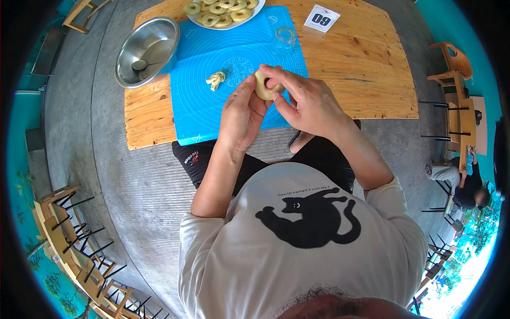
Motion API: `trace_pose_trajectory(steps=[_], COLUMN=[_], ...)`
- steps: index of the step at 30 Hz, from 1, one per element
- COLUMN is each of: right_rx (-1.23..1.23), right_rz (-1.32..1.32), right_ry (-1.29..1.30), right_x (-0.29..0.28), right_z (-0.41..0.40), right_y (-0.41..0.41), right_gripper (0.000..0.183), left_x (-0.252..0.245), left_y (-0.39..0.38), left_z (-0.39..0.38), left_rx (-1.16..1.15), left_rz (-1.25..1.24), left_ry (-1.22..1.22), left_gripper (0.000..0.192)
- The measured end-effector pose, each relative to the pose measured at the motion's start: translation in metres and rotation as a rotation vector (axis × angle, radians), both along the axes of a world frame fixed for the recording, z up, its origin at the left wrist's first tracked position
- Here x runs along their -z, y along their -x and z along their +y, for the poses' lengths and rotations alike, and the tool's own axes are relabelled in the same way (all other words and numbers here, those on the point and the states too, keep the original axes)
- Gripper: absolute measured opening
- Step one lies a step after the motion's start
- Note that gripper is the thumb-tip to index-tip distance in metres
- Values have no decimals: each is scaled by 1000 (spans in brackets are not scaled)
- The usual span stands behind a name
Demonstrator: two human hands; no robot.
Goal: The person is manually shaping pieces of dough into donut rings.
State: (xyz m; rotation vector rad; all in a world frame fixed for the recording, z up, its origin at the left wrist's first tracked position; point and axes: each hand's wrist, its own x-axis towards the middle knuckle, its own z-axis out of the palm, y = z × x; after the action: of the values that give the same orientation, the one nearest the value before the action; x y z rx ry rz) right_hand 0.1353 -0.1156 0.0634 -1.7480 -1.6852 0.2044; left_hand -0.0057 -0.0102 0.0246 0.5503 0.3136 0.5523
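Between my two hands is a ring of pale dough (pixel 262 91), lifted above the blue baking mat (pixel 195 107). My left hand (pixel 244 111) supports its left side with thumb and fingers. My right hand (pixel 305 97) grips the ring's right side, and a finger shows in its hole. A small lump of dough scraps (pixel 216 80) lies on the mat to the left of my hands. Beyond my right hand, a clear glass (pixel 285 38) stands on the mat. At the far edge, a white plate (pixel 235 26) carries several dough rings (pixel 210 19).
A steel bowl (pixel 133 42) with a spoon (pixel 139 65) inside stands at the wooden table's (pixel 358 71) left edge. A numbered sign (pixel 321 18) stands at the far right. Chairs (pixel 454 60) line the room, and another person (pixel 468 185) sits off to the right.
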Motion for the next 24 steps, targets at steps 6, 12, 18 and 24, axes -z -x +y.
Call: trace_pose_trajectory(steps=[6, 12, 18, 24], right_rx=[1, 67, 80, 52], right_rz=[57, 60, 107, -21], right_ry=[43, 7, 27, 98], right_x=[-9, -2, -2, -11], right_z=[0, 1, 2, 3], right_y=[5, 25, 24, 4], right_gripper=[64, 67, 66, 64], left_x=[-1, -7, -1, -3], left_y=[-1, -4, -5, 0], left_z=[2, -2, -4, 2], left_rx=[-26, -84, -94, -56], left_rz=[-4, 8, 34, -6], left_ry=[-2, -75, -104, -81], left_gripper=[46, 49, 49, 48])
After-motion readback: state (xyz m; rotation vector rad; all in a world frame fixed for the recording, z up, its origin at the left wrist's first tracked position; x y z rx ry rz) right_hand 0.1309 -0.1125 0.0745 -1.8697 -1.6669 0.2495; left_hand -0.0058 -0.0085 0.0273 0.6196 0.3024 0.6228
